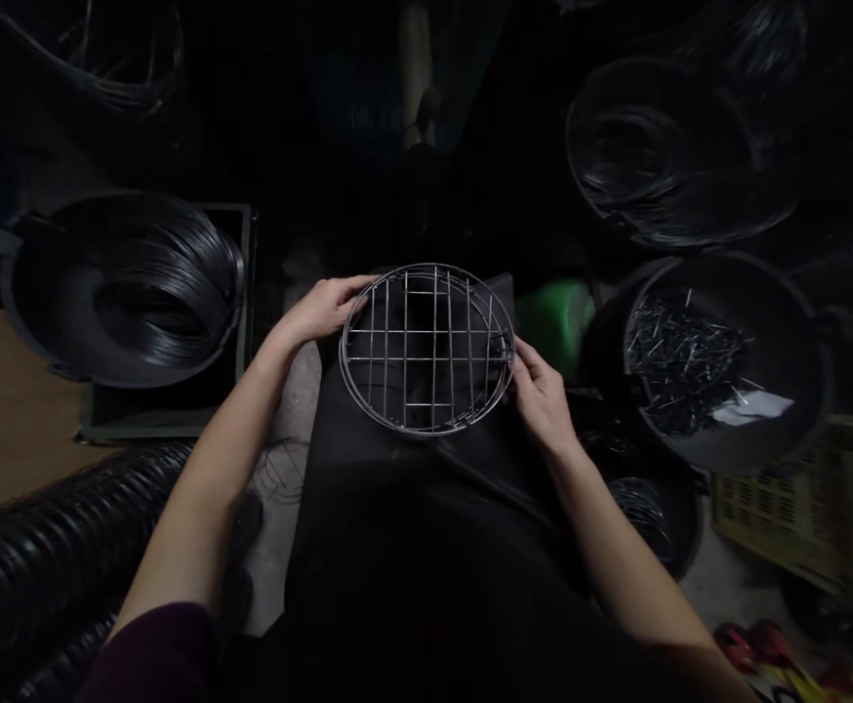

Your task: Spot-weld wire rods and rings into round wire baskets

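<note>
A round wire rack [421, 358] with crossing metal bars inside a ring is held in front of me, above the dark apron on my lap. My left hand [330, 307] grips its upper left rim, the fingers reaching round the edge. On the right rim, my right hand [541, 392] is closed with thumb and fingers at the wire. The fingertips of both hands are partly hidden by the rim.
At left, a black basin [46, 322] holds a wire coil [170, 283]. At right, a bucket [785, 342] contains short wire pieces [679, 366] and a white scrap [752, 407]. Rolled wire mesh [67, 537] lies lower left; a yellowish box [792, 508] stands lower right.
</note>
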Demonstrator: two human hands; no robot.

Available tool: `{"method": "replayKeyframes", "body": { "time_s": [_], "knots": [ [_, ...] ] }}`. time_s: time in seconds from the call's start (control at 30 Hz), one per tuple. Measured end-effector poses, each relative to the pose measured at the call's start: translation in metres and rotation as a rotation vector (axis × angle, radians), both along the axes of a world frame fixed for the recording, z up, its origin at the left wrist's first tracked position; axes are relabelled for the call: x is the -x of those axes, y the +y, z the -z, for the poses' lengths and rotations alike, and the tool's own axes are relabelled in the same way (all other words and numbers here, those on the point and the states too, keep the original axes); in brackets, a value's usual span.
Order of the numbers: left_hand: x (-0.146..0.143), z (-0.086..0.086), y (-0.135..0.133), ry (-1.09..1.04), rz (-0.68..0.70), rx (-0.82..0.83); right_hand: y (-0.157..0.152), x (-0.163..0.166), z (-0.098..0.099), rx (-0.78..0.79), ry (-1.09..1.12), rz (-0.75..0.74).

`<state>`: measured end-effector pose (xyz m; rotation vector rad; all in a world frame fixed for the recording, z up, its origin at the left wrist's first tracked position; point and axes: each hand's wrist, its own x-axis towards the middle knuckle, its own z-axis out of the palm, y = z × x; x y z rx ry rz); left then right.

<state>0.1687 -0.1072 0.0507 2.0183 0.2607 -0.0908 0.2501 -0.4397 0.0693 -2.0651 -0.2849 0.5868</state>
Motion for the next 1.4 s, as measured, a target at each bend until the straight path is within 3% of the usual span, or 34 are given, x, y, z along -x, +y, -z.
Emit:
{"method": "replayKeyframes", "body": {
  "time_s": [0.13,0.27,0.47,0.63,0.8,0.9,1.0,1.07,1.23,1.33,1.4],
  "knots": [
    [0.002,0.003,-0.004,-0.028,0.009,-0.133,-0.001,-0.001,0.003,-0.004,0.012,-0.028],
    [0.006,0.008,-0.015,-0.055,-0.085,-0.164,-0.008,-0.001,0.005,0.066,-0.014,-0.137],
    [0.002,0.027,-0.026,-0.197,-0.253,0.0,-0.01,0.006,0.021,0.118,-0.129,-0.07],
    [0.0,0.038,-0.035,-0.135,-0.39,0.172,-0.021,0.034,0.025,0.204,-0.398,0.047],
    [-0.01,0.07,-0.028,-0.126,-0.62,0.34,-0.041,0.059,0.012,0.355,-0.452,-0.227],
    [-0.012,0.083,-0.026,-0.179,-0.58,0.313,-0.041,0.066,0.005,0.488,-0.38,-0.352],
    [-0.01,0.079,-0.032,-0.167,-0.391,0.219,-0.029,0.071,0.007,0.549,-0.323,-0.285],
    [-0.007,0.07,-0.035,-0.156,-0.342,0.203,-0.02,0.075,0.012,0.558,-0.333,-0.217],
    [0.001,0.047,-0.034,-0.261,-0.295,0.196,-0.013,0.08,0.024,0.543,-0.366,-0.152],
    [0.012,0.037,-0.03,-0.27,-0.311,0.092,-0.022,0.071,0.018,0.413,-0.298,-0.147],
    [0.021,0.032,-0.026,-0.29,-0.394,0.059,-0.028,0.06,0.008,0.281,-0.236,-0.147]
  ]
}}
